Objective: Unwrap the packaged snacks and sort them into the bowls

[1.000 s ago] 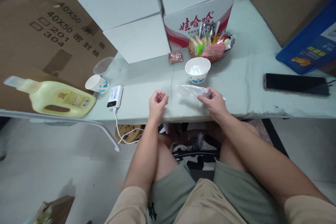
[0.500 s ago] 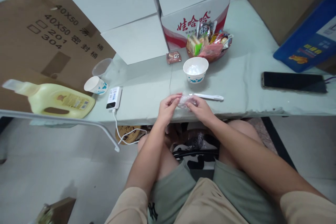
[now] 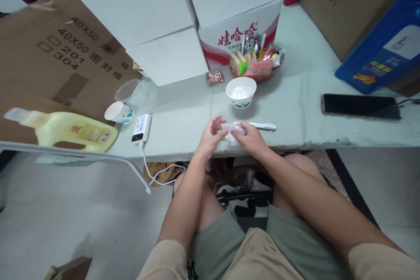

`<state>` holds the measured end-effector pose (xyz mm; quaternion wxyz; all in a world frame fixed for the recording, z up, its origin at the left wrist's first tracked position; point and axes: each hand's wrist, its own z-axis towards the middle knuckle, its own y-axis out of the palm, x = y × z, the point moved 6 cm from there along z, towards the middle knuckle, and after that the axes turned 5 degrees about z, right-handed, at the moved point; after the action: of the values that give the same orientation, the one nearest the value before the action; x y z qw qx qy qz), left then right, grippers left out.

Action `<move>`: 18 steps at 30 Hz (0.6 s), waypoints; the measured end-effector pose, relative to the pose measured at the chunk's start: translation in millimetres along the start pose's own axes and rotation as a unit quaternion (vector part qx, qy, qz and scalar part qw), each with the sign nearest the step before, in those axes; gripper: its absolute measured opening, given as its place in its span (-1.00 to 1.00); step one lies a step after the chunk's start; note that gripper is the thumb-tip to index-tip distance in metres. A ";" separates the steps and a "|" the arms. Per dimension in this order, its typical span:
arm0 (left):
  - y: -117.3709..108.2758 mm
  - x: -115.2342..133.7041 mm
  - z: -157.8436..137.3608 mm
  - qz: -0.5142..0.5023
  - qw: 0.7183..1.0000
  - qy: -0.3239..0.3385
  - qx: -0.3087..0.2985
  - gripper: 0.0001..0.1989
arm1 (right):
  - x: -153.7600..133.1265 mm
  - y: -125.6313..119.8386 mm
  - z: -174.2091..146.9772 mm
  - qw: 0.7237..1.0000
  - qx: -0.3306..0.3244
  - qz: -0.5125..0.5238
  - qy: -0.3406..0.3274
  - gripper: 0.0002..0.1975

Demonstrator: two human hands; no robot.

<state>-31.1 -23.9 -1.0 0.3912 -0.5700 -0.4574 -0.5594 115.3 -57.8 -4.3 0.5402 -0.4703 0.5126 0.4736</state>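
Note:
A crumpled piece of clear plastic film (image 3: 233, 132) is stretched between my two hands above the table's front edge. My right hand (image 3: 252, 139) pinches its right side between thumb and fingers. At its left side is my left hand (image 3: 210, 136), thumb against the film and the other fingers loosely curled and raised. Just behind the right hand lies a slim white-handled utensil (image 3: 264, 126); its other end is hidden. Beyond the hands stands a white paper bowl (image 3: 241, 94) with blue print, holding clear or whitish material I cannot make out.
A basket of packaged snacks (image 3: 257, 68) and a small brown packet (image 3: 215, 77) lie behind the bowl. At left are a power bank (image 3: 141, 128), a tipped paper cup (image 3: 120, 113) and a yellow bottle (image 3: 78, 131). A phone (image 3: 361, 106) and blue container (image 3: 377, 48) are at right.
My left fingers have lifted and loosened from the film, which now shows more between the hands. My right hand keeps its pinch. The camera view has shifted slightly.

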 end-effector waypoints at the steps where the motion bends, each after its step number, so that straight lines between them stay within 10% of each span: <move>1: 3.3 -1.1 0.4 0.010 1.000 -0.018 -0.022 -0.49 | -0.8 0.1 1.7 1.000 0.004 0.015 -0.002 -0.70; 4: 0.0 1.9 2.5 0.015 0.999 -0.032 -0.012 -0.58 | -1.6 3.0 7.0 0.997 0.007 0.081 0.010 -0.69; 11: -77.4 26.1 21.6 0.066 0.935 0.097 0.335 -0.67 | -3.0 4.7 16.6 0.991 -0.005 0.133 0.021 -0.74; 18: -62.4 48.5 58.4 0.146 0.920 0.115 0.345 -0.76 | -12.8 -4.9 20.8 0.997 -0.019 0.073 -0.002 -0.84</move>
<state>-76.7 53.3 39.2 0.6909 -0.3917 -0.4853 -0.3657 122.0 -38.0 9.2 0.4963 -0.4411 0.5354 0.5220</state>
